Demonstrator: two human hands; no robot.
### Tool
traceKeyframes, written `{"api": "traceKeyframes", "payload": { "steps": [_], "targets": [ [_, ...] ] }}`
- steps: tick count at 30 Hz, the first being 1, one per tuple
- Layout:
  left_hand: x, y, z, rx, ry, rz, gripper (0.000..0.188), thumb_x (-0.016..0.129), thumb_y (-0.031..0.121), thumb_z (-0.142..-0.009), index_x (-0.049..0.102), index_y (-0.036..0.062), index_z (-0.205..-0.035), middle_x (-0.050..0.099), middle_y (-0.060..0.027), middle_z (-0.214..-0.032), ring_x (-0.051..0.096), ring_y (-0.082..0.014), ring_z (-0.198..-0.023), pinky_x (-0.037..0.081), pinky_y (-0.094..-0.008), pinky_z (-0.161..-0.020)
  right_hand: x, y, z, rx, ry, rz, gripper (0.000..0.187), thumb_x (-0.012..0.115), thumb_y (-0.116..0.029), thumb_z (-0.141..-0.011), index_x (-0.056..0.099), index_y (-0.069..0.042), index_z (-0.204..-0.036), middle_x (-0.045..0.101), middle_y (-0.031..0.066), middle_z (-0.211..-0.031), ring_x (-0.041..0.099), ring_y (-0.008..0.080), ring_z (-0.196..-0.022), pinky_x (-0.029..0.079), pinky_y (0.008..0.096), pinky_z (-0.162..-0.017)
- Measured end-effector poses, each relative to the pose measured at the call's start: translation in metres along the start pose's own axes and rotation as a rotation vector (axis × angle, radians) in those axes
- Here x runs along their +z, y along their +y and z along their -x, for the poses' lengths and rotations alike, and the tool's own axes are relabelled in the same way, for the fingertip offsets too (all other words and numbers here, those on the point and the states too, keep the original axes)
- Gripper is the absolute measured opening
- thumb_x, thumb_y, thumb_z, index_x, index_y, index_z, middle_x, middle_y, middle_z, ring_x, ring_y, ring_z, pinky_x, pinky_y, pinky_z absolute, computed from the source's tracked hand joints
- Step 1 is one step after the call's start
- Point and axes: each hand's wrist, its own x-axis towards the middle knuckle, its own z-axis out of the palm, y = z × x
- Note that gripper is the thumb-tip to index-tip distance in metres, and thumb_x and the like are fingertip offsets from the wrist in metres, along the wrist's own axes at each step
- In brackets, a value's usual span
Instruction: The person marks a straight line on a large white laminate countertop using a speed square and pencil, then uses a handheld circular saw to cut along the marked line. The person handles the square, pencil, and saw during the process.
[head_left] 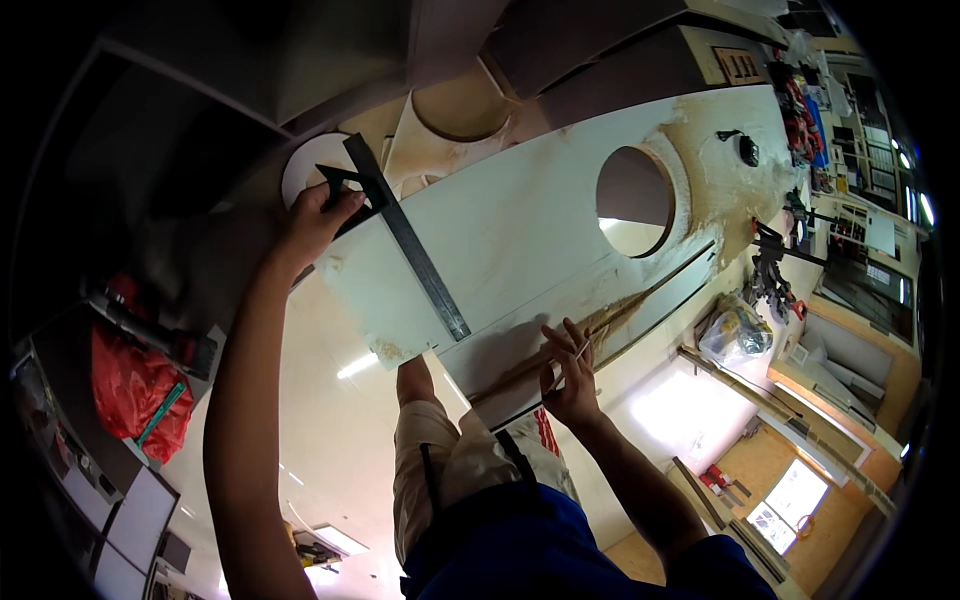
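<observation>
Well, looking down from the head camera, we have our left hand pinched around the green triangular head of a dark square, thumb against fingers. The square lies across a white panel, its head at the far edge and its long blade reaching towards our body. Our right hand is over the near part of the panel, thumb and fingers brought in around a thin pale stick, perhaps a pencil; its exact tip we cannot make out.

We judge the square light and stiff, its flat blade apt to skate on dust, so the thick head is the place to grip, with pressure towards the edge. The stick should weigh almost nothing and could snap; we would pinch it low. The panel looks rigid and probably heavy, best taken by opposite edges, away from the round hole where material is narrow. Brown sawdust around that hole may make it slippery.
</observation>
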Motion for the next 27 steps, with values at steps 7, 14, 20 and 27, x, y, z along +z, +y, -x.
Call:
{"api": "traceKeyframes", "payload": {
  "steps": [7, 14, 20, 27],
  "targets": [
    [0.049, 0.025, -0.041, 0.22, 0.067, -0.346, 0.042, 0.067, 0.04, -0.101, 0.066, -0.0013, -0.096, 0.074, -0.0103, -0.085, 0.068, -0.0203, -0.076, 0.052, -0.0356, -0.071, -0.021, 0.013, 0.014, 0.066, 0.083, -0.012, 0.037, 0.062, 0.006, -0.083, 0.056, -0.008, -0.117, 0.062, 0.0147, -0.141, 0.044, 0.0454, -0.143, 0.023, 0.069, -0.119],
    [0.131, 0.057, -0.076, 0.264, 0.022, -0.479, 0.049, 0.069, 0.045, -0.098, 0.061, -0.0025, -0.093, 0.068, -0.0179, -0.082, 0.063, -0.0302, -0.073, 0.05, -0.0417, -0.07, -0.034, 0.033, 0.026, 0.15, 0.172, -0.034, 0.037, 0.062, 0.006, -0.083, 0.057, -0.009, -0.117, 0.062, 0.0132, -0.141, 0.044, 0.0447, -0.143, 0.02, 0.0681, -0.121],
    [0.141, 0.071, -0.097, 0.241, 0.025, -0.379, 0.042, 0.066, 0.041, -0.102, 0.064, -0.0001, -0.096, 0.068, -0.0067, -0.081, 0.059, -0.0166, -0.073, 0.049, -0.0352, -0.071, -0.056, 0.044, 0.03, 0.189, 0.253, -0.015, 0.037, 0.062, 0.01, -0.082, 0.057, -0.007, -0.114, 0.065, 0.018, -0.137, 0.045, 0.0443, -0.144, 0.022, 0.0647, -0.121],
    [0.116, 0.081, -0.109, 0.019, 0.054, -0.276, 0.038, 0.063, 0.037, -0.104, 0.065, -0.0011, -0.1, 0.073, -0.0076, -0.09, 0.066, -0.0141, -0.08, 0.052, -0.0299, -0.072, -0.065, 0.058, 0.043, 0.235, 0.244, -0.035, 0.041, 0.063, 0.012, -0.079, 0.055, -0.009, -0.114, 0.066, 0.0163, -0.136, 0.047, 0.044, -0.143, 0.022, 0.0679, -0.121]
  ]
}}
